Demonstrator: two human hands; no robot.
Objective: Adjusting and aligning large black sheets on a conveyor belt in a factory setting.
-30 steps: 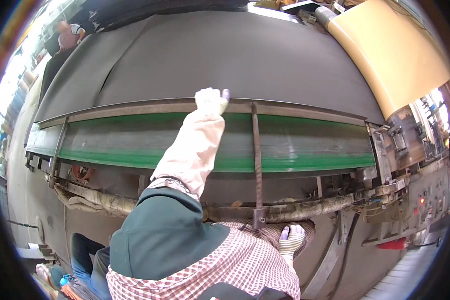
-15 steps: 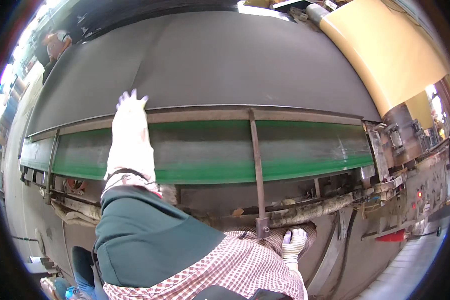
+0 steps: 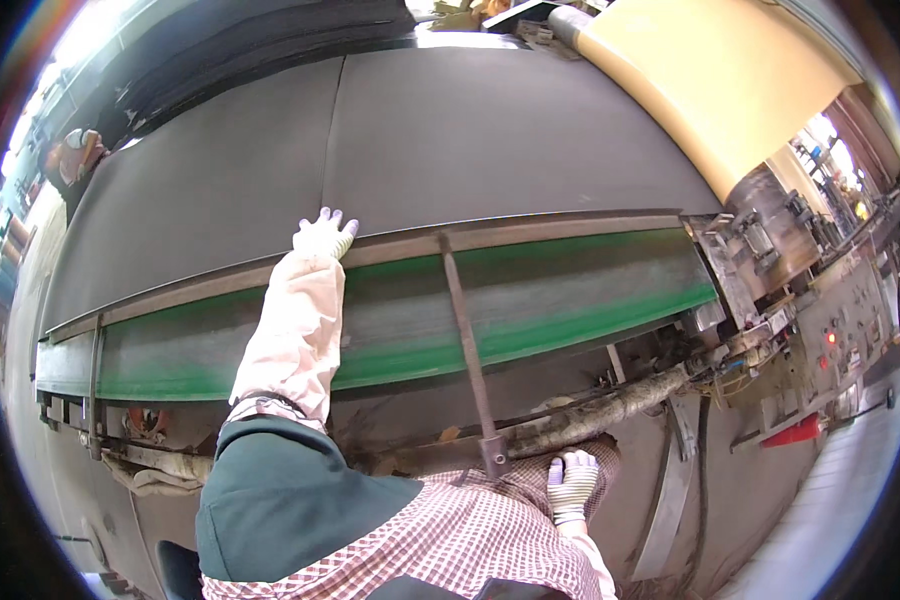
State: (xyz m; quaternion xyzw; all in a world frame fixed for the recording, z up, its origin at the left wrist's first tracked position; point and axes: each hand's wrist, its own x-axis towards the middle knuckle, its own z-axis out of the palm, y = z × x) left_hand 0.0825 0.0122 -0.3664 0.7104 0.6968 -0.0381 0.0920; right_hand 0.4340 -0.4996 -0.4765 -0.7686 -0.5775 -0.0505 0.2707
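Observation:
My left hand (image 3: 324,236), in a striped glove, reaches forward with spread fingers resting at the near edge of a wide dark grey sheet (image 3: 510,140). The fingertips are by the lower end of a straight seam that splits the sheet's surface. A pale sleeve cover (image 3: 295,320) wraps the forearm below a dark green sleeve (image 3: 280,500). My right hand (image 3: 573,485), in a striped glove, lies on the checkered apron (image 3: 470,535) over my leg, its fingers laid out and nothing seen in them.
A metal rail with an upright bar (image 3: 467,350) runs before the sheet, above a green-edged belt (image 3: 570,310). A wrapped pipe (image 3: 600,405) lies below. At right are a yellowish roll of sheet (image 3: 710,85) and a control panel (image 3: 840,350). Another person (image 3: 75,160) stands far left.
My view has shifted. My left hand, earlier with fingers lifted and spread near the rail, now lies lower on the sheet's edge beside the seam. My right hand stays on the apron.

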